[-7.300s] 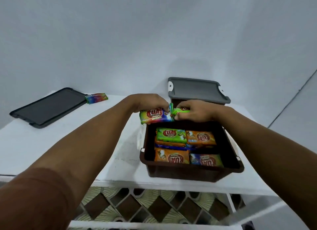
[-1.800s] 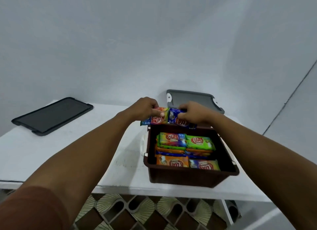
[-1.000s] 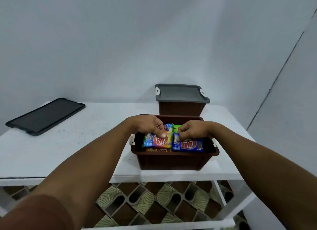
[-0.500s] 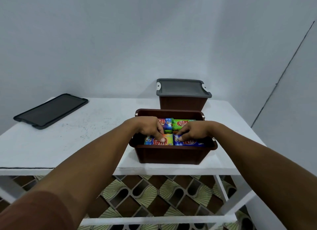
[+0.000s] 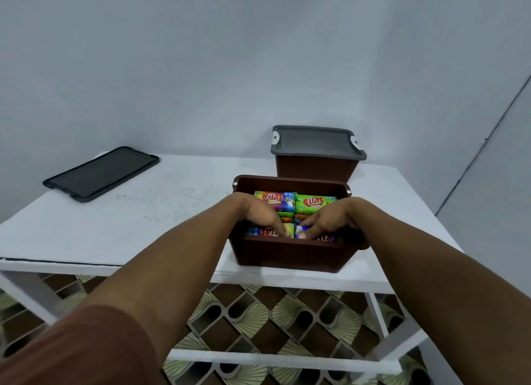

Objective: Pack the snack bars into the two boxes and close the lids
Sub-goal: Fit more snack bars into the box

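Front snack bars in the open brown box are pressed by fingertips of the left hand and right hand. A second box, closed under a grey lid, is seen just behind. A loose dark lid is laid far left on the desk.

place: home room | cues: bare wall, white table, patterned floor tiles

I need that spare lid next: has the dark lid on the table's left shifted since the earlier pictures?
No. The lid lies at the table's far left corner, same as before.
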